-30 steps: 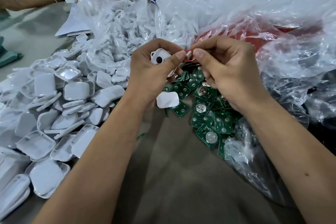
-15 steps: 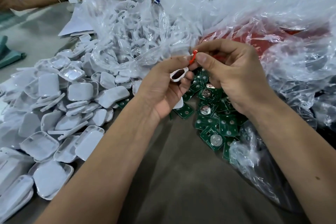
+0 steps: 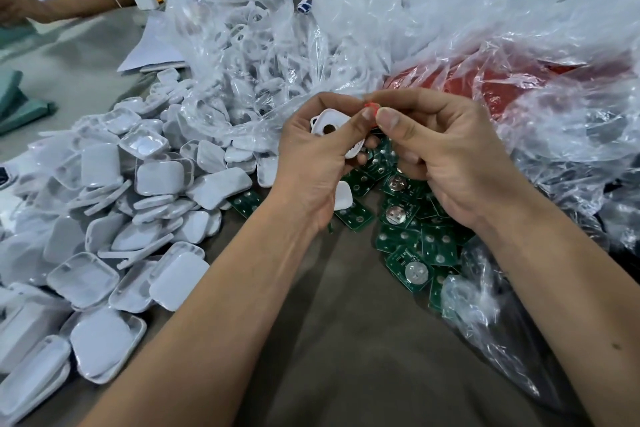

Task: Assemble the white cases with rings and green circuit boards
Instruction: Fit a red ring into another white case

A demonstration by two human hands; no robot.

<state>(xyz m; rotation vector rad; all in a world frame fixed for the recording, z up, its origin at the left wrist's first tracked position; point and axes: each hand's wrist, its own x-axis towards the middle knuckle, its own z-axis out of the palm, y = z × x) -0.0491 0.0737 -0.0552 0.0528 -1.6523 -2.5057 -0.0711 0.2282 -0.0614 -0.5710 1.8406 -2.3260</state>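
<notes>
My left hand [image 3: 313,163] grips a white case half [image 3: 329,125] with a round hole, its inside turned toward me. My right hand [image 3: 446,156] pinches a small red ring [image 3: 370,112] between thumb and forefinger, right at the case's upper edge, with my left thumb touching it too. Below both hands lies a heap of green circuit boards [image 3: 408,236] with coin cells. A big pile of white case halves [image 3: 114,218] spreads over the left of the table.
A clear bag of white parts [image 3: 249,55] stands behind the hands. A crumpled plastic bag over something red [image 3: 519,80] fills the right. Another person's arm [image 3: 69,7] rests at the far left. Bare grey table [image 3: 346,340] lies between my forearms.
The case in my left hand has turned from edge-on to showing its holed face. Both hands rose slightly, and the red ring stays pinched at the case's edge.
</notes>
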